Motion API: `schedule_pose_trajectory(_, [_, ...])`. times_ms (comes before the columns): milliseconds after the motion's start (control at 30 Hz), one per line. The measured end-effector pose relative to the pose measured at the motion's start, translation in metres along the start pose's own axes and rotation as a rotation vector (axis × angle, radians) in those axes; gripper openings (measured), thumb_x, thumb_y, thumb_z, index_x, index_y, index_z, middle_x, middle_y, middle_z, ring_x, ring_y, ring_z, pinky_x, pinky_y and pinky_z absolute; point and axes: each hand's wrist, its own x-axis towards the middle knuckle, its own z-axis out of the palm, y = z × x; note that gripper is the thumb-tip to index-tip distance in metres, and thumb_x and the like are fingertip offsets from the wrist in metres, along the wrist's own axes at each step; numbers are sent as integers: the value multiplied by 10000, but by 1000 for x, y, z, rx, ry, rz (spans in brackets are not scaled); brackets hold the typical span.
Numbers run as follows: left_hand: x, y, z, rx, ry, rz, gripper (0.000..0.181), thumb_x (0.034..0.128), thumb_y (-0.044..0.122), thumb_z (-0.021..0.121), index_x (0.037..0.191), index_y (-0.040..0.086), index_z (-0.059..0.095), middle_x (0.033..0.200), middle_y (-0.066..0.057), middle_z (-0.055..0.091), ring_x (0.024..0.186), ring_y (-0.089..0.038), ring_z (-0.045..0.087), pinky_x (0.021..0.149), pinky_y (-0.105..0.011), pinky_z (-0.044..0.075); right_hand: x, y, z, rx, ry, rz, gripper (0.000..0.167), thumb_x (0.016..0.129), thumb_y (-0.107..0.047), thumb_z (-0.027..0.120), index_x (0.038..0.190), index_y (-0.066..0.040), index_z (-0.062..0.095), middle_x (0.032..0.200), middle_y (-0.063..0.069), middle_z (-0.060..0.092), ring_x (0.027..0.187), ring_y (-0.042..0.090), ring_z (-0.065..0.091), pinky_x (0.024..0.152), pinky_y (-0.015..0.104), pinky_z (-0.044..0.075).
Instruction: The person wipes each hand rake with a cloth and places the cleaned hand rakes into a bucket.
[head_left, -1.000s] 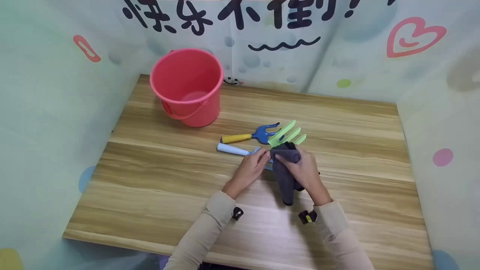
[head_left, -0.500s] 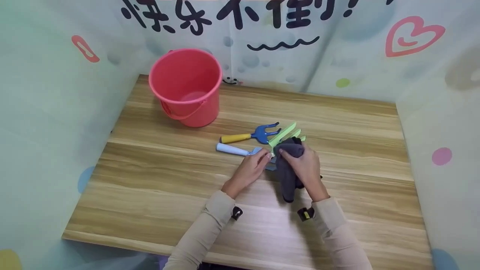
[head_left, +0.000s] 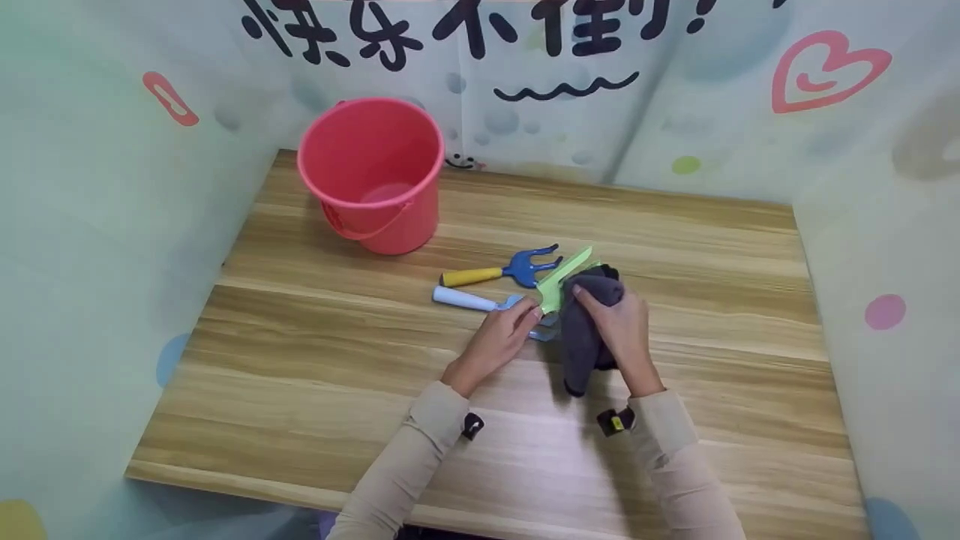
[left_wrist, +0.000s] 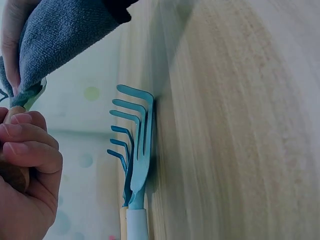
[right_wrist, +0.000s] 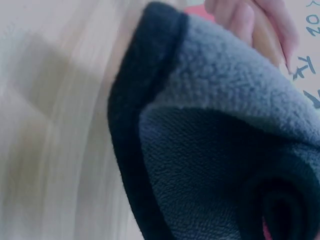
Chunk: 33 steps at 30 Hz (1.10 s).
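Observation:
A green pronged tool (head_left: 553,289) is held up over the table by the left hand (head_left: 496,341). In the left wrist view the left hand's fingers (left_wrist: 30,150) curl round its wooden handle (left_wrist: 15,175). The right hand (head_left: 621,330) pinches a dark grey cloth (head_left: 581,337) against the tool's head, covering part of the prongs. The cloth hangs down below the hand; in the right wrist view the cloth (right_wrist: 200,75) fills much of the picture and hides the right hand's fingertips.
A red bucket (head_left: 405,225) stands at the table's back left. A blue fork with a yellow handle (head_left: 472,277) and a light blue fork (head_left: 465,299) lie just beyond the left hand. Printed curtains surround the wooden table (head_left: 300,375) at the back and sides.
The right hand and cloth have moved right and slightly away, along the green tool's head, uncovering its part nearest the left hand. The left hand has barely moved.

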Motion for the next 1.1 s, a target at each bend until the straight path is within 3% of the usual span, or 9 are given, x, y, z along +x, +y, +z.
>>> schedule_pose_trajectory(367, [-3, -5, -3, -31, -13, -27, 269, 1008, 276, 395, 1009, 77, 576, 758, 21, 488, 701, -104, 458, 638, -223, 376, 11, -1, -8, 4, 5, 46, 608, 763, -475, 701, 1111, 10, 588, 1053, 214, 634, 918, 312, 588, 807, 418, 476])
schedule_pose_trajectory(667, [-3, -3, -5, -11, -36, -55, 257, 1010, 279, 388, 1015, 92, 563, 724, 38, 459, 663, -96, 435, 607, -212, 360, 19, 0, -18, -2, 94, 41, 693, 781, -471, 678, 1249, 12, 513, 1138, 254, 596, 1022, 363, 570, 902, 457, 444])
schedule_pose_trajectory(733, [-3, -2, -5, 0, -37, -76, 253, 1011, 288, 381, 1012, 106, 555, 720, 47, 454, 668, -97, 440, 605, -214, 361, 20, 1, -21, 28, 133, 30, 685, 784, -479, 675, 1242, 4, 510, 1126, 246, 601, 1014, 354, 576, 887, 449, 451])
schedule_pose_trajectory(900, [-2, 1, -8, 10, -34, -102, 267, 1012, 300, 366, 996, 106, 547, 725, 45, 451, 692, -110, 455, 621, -222, 366, 18, 1, -27, 121, 220, -22, 571, 783, -480, 690, 1060, -12, 517, 935, 156, 601, 824, 260, 566, 714, 321, 452])
schedule_pose_trajectory(1000, [-1, 1, -8, 7, -24, -94, 265, 1014, 294, 360, 970, 105, 540, 739, 38, 463, 699, -112, 457, 627, -225, 371, 13, -1, -26, 135, 200, -49, 545, 777, -465, 706, 1037, -26, 514, 913, 134, 597, 796, 236, 554, 687, 290, 434])
schedule_pose_trajectory(1100, [0, 0, -7, -1, -13, -88, 264, 1016, 291, 356, 950, 105, 531, 747, 32, 473, 702, -113, 462, 633, -229, 380, 7, -3, -24, 128, 111, -93, 544, 769, -441, 727, 1079, -37, 535, 959, 155, 622, 833, 254, 579, 711, 322, 456])
